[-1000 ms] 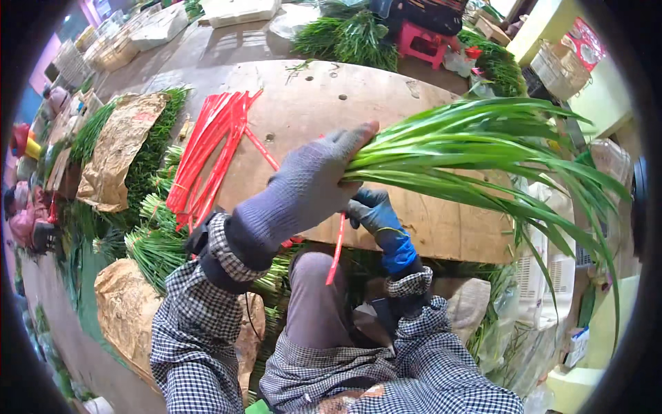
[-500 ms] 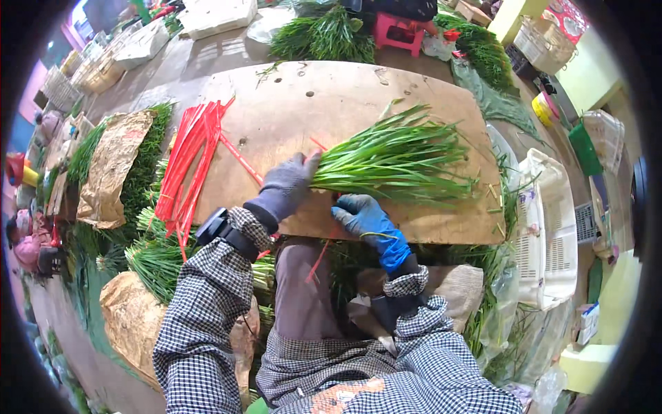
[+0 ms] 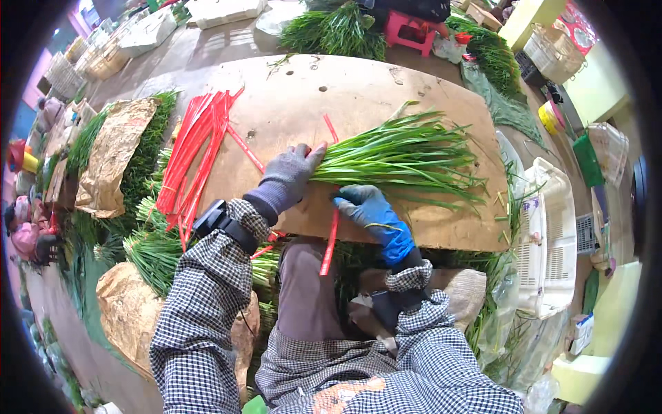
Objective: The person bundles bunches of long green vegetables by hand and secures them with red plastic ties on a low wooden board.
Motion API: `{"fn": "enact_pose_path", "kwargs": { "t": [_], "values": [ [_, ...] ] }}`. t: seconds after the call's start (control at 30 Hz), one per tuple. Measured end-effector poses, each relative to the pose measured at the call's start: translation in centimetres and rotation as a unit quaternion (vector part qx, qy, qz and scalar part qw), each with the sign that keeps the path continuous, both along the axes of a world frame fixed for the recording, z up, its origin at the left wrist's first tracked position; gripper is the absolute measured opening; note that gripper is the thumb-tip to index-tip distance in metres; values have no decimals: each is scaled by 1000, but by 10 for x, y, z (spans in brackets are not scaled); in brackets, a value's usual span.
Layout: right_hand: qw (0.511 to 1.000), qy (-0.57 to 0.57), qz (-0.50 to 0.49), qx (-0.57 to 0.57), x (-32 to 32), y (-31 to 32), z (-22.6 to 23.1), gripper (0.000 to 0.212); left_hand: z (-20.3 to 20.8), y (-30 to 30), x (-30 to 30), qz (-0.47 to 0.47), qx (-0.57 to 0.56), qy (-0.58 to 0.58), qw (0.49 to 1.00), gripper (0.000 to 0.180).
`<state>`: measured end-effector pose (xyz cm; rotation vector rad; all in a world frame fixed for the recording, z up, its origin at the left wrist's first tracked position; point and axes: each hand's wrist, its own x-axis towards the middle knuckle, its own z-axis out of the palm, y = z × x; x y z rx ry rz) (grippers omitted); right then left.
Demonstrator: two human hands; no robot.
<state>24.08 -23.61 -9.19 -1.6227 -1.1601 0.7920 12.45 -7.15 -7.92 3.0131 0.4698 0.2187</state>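
Observation:
A bunch of long green chives (image 3: pixel 407 155) lies across the wooden board (image 3: pixel 276 83), leaf tips toward the right. My left hand (image 3: pixel 289 169), in a grey-purple glove, is closed around its left end, covering the stem ends. A red plastic strip (image 3: pixel 332 238) passes under the bunch; one end shows beyond it and the other hangs over the board's near edge. Just below the bunch, my right hand (image 3: pixel 369 210), gloved in blue, pinches this strip between thumb and fingers. More red strips (image 3: pixel 193 155) lie in a pile on the board's left side.
Green bundles (image 3: pixel 148 259) and brown paper (image 3: pixel 127 300) sit at the lower left. A white plastic crate (image 3: pixel 552 241) stands right of the board. Beyond the far edge are heaped greens (image 3: pixel 338 31) and a pink stool (image 3: pixel 410 34) beside a person.
The red strip now shows more fully on both sides of the bunch, its near end hanging straighter. My hands stay almost in place; the whole view has shifted slightly.

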Motion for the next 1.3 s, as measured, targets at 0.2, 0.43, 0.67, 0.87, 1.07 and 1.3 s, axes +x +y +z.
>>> {"fn": "enact_pose_path", "kwargs": {
  "t": [0.2, 0.43, 0.67, 0.87, 1.07, 1.3],
  "values": [
    [998, 62, -18, -27, 1, -31, 11, 19, 12, -1, 1, 21, -48, 45, 998, 82],
    [987, -46, -98, 115, 20, -20, 13, 16, 49, -14, -39, 37, -191, -56, 979, 85],
    [991, 18, -129, 35, 1, -39, 1, 13, -15, -10, -70, 177, -550, -427, 695, 62],
    [991, -52, -105, 63, 4, -45, -18, 12, -8, -33, -22, 255, -382, -381, 802, 72],
    [992, 42, -108, 47, 2, -42, -17, 11, -22, -12, -28, 150, -608, -481, 613, 75],
    [991, 19, -120, 63, 10, -47, -21, 10, -11, -21, -59, 179, -465, -432, 752, 57]
  ]
}}
